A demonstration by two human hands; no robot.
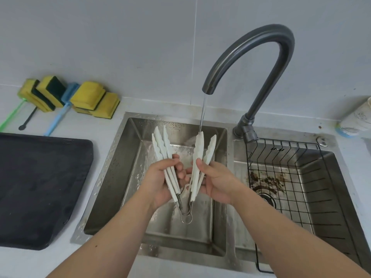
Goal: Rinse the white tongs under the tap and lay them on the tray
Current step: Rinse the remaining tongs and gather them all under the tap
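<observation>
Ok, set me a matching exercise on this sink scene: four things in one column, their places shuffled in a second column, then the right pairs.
Things
1. white tongs
2. tray
3. sponges
4. wire basket

Places
A. sitting in the right basin
B. lying flat, left of the left basin
C. stacked at the far left, behind the tray
D. gripped by the left hand and right hand over the left basin

Pairs: 1-D, 2-B, 3-C, 4-A
</observation>
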